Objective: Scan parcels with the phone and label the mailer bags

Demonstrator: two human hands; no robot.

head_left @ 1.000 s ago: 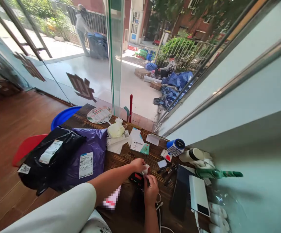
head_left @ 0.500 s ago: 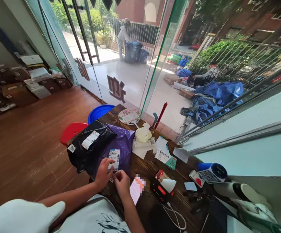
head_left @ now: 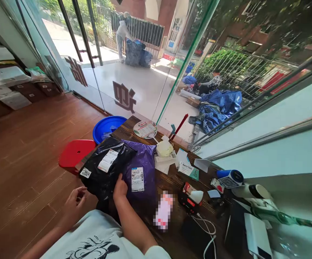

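A black plastic parcel (head_left: pixel 93 185) with white labels lies at the table's left edge, partly over a purple plastic parcel (head_left: pixel 147 163) that bears a printed label (head_left: pixel 137 179). My right hand (head_left: pixel 120 189) is closed at the black parcel's right edge, thumb on the plastic; its other fingers are mostly hidden. Just off the black parcel's lower left corner, my left hand (head_left: pixel 76 201) is open, fingers loosely bent and nothing seen in them. A phone (head_left: pixel 163 212) with a blurred-out screen lies right of my right forearm.
A small red-and-black device (head_left: pixel 189 198) with white paper and a cable stands on the table (head_left: pixel 169 183). Papers, a round hand fan (head_left: pixel 145 129) and a blue speaker (head_left: pixel 230 178) lie beyond. Left are a red stool (head_left: pixel 76 153) and a blue tub (head_left: pixel 109 124). Two people are outside.
My hands have parted from above the purple parcel's label. The left moved left, past the black parcel's corner; the right moved onto the black parcel's edge. The view has turned to the right.
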